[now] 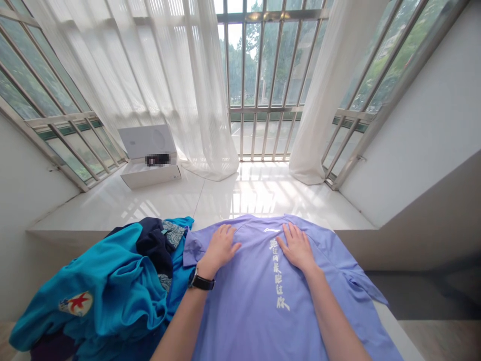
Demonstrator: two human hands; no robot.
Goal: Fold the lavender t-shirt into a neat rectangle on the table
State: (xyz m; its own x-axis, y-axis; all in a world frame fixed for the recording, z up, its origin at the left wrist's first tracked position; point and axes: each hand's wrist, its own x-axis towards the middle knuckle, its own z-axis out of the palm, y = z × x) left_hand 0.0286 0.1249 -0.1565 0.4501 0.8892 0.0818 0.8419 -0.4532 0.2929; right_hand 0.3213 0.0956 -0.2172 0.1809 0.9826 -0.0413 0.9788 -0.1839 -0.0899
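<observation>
One lavender T-shirt (244, 311) spread out, near and central.
Teal and navy clothes (112, 271) are heaped just beside it, near left. The left hand (221, 244) and right hand (298, 244) rest apart, palms down on its upper part, gripping nothing. Light, even strokes outward from the white lettering (278, 278) should flatten it without dragging; the rumpled right sleeve (363, 288) probably wants most care. Far left, a white box (150, 175) sits on the sill (338, 210).
</observation>
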